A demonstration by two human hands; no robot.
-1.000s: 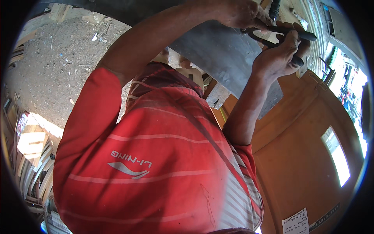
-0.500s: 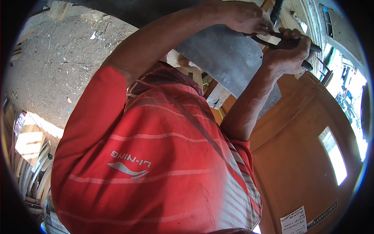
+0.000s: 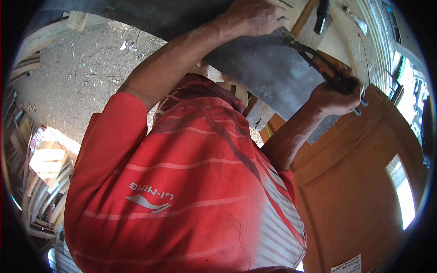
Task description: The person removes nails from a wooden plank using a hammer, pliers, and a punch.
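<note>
My right hand [image 3: 336, 98] is wrapped round the handles of a dark, long-handled pliers-like tool [image 3: 314, 59]. The tool slants up and left, its jaws close to my left hand. My left hand [image 3: 259, 18] is closed near the top edge, over a dark grey sheet [image 3: 255, 63]; what its fingers pinch, if anything, is too small to make out. It is apart from the tool's handles.
A black rod-like tool [image 3: 322, 16] lies beside a wooden strip [image 3: 304, 18] at the upper right. A brown panel [image 3: 350, 182] with a bright opening stands at the right. Wood pieces [image 3: 45, 191] are piled at the left, beside littered ground [image 3: 95, 68].
My left hand has moved off the tool, up and to the left. My right hand has lowered with the tool, whose jaws now point up and left.
</note>
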